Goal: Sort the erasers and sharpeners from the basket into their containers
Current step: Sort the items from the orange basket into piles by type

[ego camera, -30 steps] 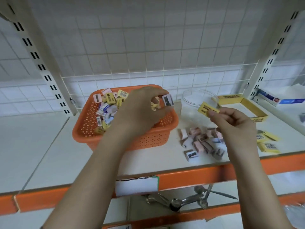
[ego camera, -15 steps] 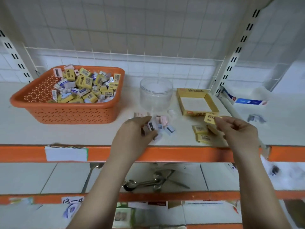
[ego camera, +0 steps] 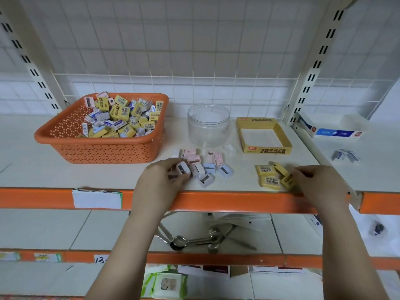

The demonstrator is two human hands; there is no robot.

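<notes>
Head view: orange perforated plastic basket (ego camera: 65, 135) sits at left on the white shelf (ego camera: 26, 165), holding a heap of yellow erasers (ego camera: 121, 111) mixed with small pastel sharpeners. Right of it a clear round plastic jar (ego camera: 208, 124), lidless, contents not discernible, looks bare inside. Right again a shallow yellow cardboard box (ego camera: 267, 149), open top, white floor showing, nothing in it. In front of the jar a loose cluster of boxy pink, lilac and blue sharpeners (ego camera: 207, 167) lies on the shelf. Left hand (ego camera: 162, 182) pinches a white sharpener (ego camera: 183, 168) at the cluster's left edge, low over the shelf. In front of the box, yellow wrapped erasers (ego camera: 267, 176) lie flat; right hand (ego camera: 318, 182) grips another yellow eraser (ego camera: 287, 180) by its end, touching or just above the shelf, cannot tell. Orange metal shelf rail (ego camera: 238, 202) with a white label (ego camera: 97, 199) runs along the front edge. Lower shelf below shows metal spoons (ego camera: 194, 241). White-blue carton (ego camera: 333, 131) on the next shelf section at right. White wire grid (ego camera: 194, 50) behind.
</notes>
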